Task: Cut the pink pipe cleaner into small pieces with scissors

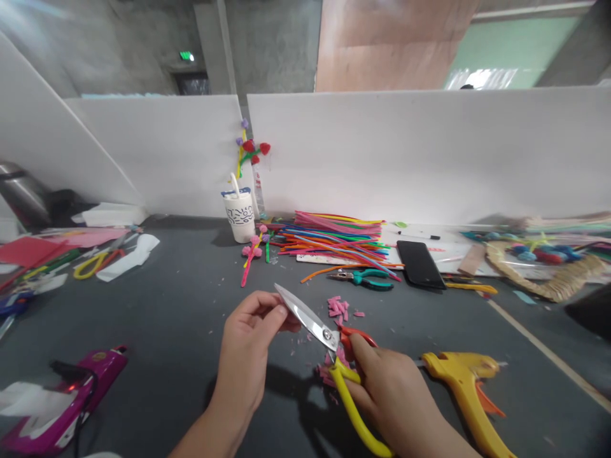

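Note:
My right hand (386, 394) is closed around the yellow and orange handles of a pair of scissors (329, 346), blades pointing up and left. My left hand (251, 346) pinches its fingertips together right at the blade tips; what it holds is too small to make out. Small pink cut pieces (340, 308) lie on the dark table just beyond the scissors, and more pink scraps sit under the handles.
A yellow glue gun (470, 388) lies right of my hand, a magenta glue gun (79, 397) at lower left. Behind are a pile of coloured pipe cleaners (334, 236), teal pliers (370, 278), a black phone (420, 264), a white cup (239, 216) and white partition boards (420, 152).

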Motion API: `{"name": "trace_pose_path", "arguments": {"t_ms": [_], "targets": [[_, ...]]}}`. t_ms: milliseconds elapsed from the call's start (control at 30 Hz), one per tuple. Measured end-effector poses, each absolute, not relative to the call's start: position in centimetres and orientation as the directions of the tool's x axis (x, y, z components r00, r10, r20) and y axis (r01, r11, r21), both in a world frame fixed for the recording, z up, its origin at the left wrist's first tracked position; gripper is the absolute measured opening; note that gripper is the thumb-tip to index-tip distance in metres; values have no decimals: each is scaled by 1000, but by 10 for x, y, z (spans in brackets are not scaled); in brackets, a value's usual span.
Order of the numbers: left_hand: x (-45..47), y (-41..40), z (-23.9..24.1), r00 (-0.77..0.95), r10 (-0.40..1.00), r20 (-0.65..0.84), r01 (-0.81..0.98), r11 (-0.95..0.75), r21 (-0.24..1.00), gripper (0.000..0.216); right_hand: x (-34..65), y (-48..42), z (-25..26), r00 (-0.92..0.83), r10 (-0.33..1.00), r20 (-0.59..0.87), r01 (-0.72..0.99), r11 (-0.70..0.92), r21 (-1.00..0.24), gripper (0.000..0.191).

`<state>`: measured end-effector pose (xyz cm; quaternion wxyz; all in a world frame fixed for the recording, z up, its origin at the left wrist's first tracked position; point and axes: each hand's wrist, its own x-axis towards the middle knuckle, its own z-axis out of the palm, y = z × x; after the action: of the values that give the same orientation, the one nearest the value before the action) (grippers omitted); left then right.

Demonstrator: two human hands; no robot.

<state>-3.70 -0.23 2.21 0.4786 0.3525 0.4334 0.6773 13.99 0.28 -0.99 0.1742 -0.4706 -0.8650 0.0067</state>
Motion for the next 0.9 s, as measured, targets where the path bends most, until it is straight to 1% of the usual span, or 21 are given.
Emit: {"name": "trace_pose_path", "arguments": {"t_ms": [67,100,167,267,333,400,433,567,700,833,900], "targets": [[-37,-2,23,-296,954,49,-344,-155,926,1,140,4,-10,-468,844,262,810,528,-254,17],[-37,-2,23,-296,955,36,-346,-142,927,1,139,5,-9,-447,862,240,800,505,-325,18],[-37,-2,24,-253,968,-7,-358,-86,930,3,137,6,-7,-405,895,189,733,441,-518,21],[-34,-2,24,-45,992,-115,-393,89,915,5,133,8,1,-369,926,86,519,282,-807,20],[-30,-3,22,119,976,-183,-391,215,895,7,131,8,7,-320,947,-27,400,110,-910,18],[-26,-5,20,231,946,-225,-363,299,882,7,131,9,12,-295,948,-122,306,-27,-952,18],[-23,-6,19,270,933,-237,-343,323,882,7,131,9,14,-291,946,-146,274,-64,-960,19],[-15,-9,18,338,912,-232,-260,327,909,8,131,8,18,-302,932,-201,249,-127,-960,19],[-14,-9,17,317,918,-240,-141,296,945,14,130,7,18,-298,929,-221,203,-165,-965,18],[-17,-6,18,206,962,-178,-33,188,982,24,129,6,16,-302,927,-223,190,-170,-967,16],[-17,-5,17,205,959,-197,-16,204,979,25,129,6,14,-318,924,-213,173,-164,-971,16]]}}
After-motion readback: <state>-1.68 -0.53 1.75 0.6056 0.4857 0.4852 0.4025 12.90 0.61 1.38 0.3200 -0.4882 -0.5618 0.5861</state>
